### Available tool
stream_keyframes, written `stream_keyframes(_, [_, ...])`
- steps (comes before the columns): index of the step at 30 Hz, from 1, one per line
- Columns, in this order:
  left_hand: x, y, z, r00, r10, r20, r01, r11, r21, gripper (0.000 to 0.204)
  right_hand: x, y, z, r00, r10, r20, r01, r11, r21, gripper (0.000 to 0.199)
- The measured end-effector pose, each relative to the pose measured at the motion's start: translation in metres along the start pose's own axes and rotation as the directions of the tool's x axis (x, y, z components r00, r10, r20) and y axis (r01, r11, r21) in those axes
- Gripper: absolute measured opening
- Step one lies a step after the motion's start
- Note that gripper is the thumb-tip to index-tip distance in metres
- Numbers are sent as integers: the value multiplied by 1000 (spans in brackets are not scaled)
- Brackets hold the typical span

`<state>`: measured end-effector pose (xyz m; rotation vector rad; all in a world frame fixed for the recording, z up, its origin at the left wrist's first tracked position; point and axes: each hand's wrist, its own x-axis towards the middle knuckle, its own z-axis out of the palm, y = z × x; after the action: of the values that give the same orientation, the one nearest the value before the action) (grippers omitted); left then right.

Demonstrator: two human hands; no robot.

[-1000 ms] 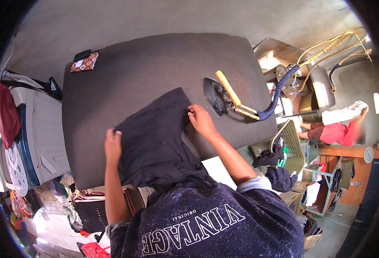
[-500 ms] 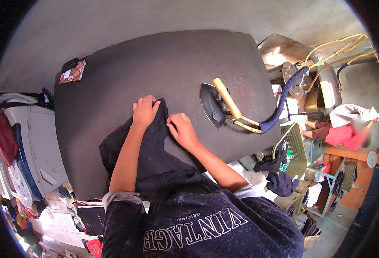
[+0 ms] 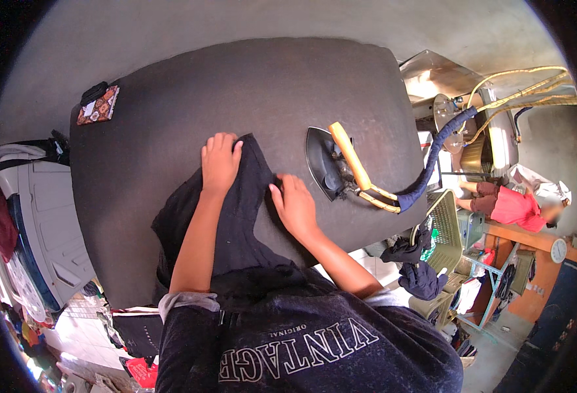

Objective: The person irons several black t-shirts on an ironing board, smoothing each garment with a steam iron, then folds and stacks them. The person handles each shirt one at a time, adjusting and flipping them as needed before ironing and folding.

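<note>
A black garment (image 3: 236,226) lies on the dark padded table (image 3: 255,85), its near part reaching up to my shirt. On its far left edge my left hand (image 3: 221,164) rests with fingers stretched forward and thumb near the garment's top corner. To the right, my right hand (image 3: 296,206) lies on the table beside the garment's right edge, fingers extended and thumb apart. Nothing shows in its grasp. Whether its fingertips touch the cloth, I cannot tell. Farther right sits a steam iron (image 3: 331,167) with a yellow handle, apart from both hands.
A blue-wrapped hose (image 3: 435,147) runs from the iron toward yellow hoses (image 3: 524,82). A patterned flat item (image 3: 98,108) lies at the far left corner. An olive basket (image 3: 447,229) with dark clothes stands right of the table. A person in red (image 3: 517,209) is farther right.
My right hand has shifted right, away from the garment's edge, and its fingers have straightened. My left hand stays on the cloth. The garment's top corner lies flatter and wider.
</note>
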<state>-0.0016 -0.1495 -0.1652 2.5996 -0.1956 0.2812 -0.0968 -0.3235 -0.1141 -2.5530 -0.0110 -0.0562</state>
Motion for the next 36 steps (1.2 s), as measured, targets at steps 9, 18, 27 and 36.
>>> stream_keyframes(9, [-115, -33, -59, 987, -162, -10, 161, 963, 216, 27, 24, 7, 24, 951, 126, 283, -123, 992, -27, 33])
stream_keyframes(18, [-127, -18, -65, 984, -177, -15, 178, 974, 140, 33, 38, -10, 55, 900, -401, 170, 395, 916, 74, 43])
stream_keyframes(27, [-145, -7, -73, 968, -174, 180, 137, 970, 201, 66, 55, -23, 37, 906, -400, 141, 423, 870, -251, 73])
stream_keyframes(36, [-197, 22, -107, 959, -36, 280, 99, 972, -214, 35, 68, 89, -86, 967, 254, -10, -231, 861, -453, 49])
